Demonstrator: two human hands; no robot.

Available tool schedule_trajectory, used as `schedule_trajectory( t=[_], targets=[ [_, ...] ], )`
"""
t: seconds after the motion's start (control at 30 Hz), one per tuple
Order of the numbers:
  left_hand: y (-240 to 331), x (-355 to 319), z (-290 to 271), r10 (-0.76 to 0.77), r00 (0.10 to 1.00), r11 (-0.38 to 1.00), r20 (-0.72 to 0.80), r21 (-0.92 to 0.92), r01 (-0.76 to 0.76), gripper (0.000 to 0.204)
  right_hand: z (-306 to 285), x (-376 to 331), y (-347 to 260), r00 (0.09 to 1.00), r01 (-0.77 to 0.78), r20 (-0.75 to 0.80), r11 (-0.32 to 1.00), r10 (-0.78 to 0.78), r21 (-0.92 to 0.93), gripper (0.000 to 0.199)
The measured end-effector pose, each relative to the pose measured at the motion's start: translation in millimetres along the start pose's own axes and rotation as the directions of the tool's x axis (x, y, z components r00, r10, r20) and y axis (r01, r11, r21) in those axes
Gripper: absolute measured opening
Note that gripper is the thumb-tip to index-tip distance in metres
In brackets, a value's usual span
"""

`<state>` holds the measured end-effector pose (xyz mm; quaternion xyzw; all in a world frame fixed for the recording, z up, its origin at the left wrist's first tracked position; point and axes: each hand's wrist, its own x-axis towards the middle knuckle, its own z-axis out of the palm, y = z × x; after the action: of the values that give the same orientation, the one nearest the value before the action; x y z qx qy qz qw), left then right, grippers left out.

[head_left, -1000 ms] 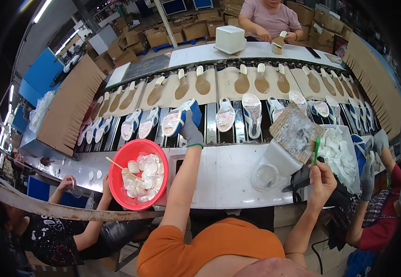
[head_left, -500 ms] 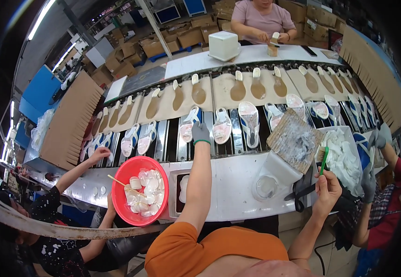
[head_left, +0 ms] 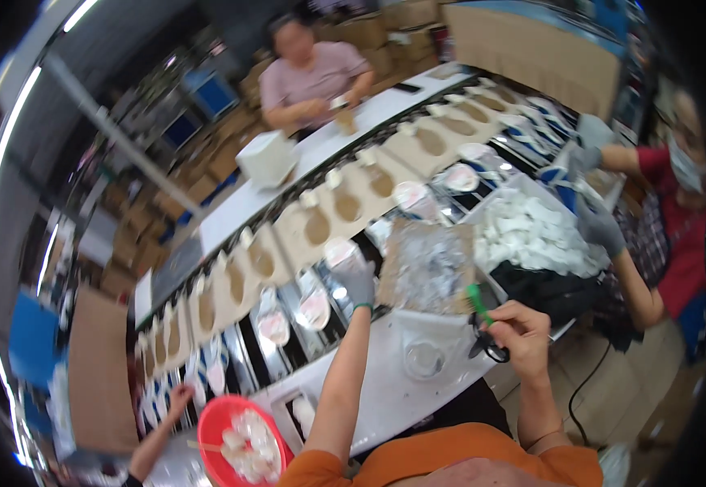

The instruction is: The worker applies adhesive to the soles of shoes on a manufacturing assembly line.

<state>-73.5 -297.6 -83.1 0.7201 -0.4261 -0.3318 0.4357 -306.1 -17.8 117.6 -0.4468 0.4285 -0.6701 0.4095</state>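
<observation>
My left hand, in a grey glove with a green cuff, reaches over the conveyor. It grips a sandal with a whitish-pink footbed; the fingers are blurred and partly cover it. My bare right hand closes around a brush with a green handle, beside the near right corner of a square brown board. Whitish, smeared material coats the board's middle. More sandals, such as a whitish-pink one, lie in a row on the conveyor slats to the left.
Tan sole pieces line the far strip. A red basin holds clear round pieces. A clear bowl is near the board, with a bin of white wads beyond. Co-workers sit opposite and at the right; another arm reaches in left.
The view has turned and shifted right, so the basin sits lower. My left hand and its sandal are now close to the board. The brush has tipped toward the board's near corner.
</observation>
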Motion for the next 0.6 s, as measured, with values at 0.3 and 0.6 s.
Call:
schedule_trajectory(
  t=[0.3,0.6],
  targets=[
    [12.1,-8.7,16.5,-0.079,0.994,0.94,-0.073,0.326,0.099,0.121,-0.8,-10.4,7.8,0.975,-0.1,0.197,0.994,0.105,-0.037,0.018],
    [84.6,-52.7,-105.9,0.128,0.9,0.752,-0.416,-0.551,-0.362,0.113,11.4,-23.6,7.6,0.945,-0.124,0.301,0.992,0.13,-0.039,0.021]
  ],
)
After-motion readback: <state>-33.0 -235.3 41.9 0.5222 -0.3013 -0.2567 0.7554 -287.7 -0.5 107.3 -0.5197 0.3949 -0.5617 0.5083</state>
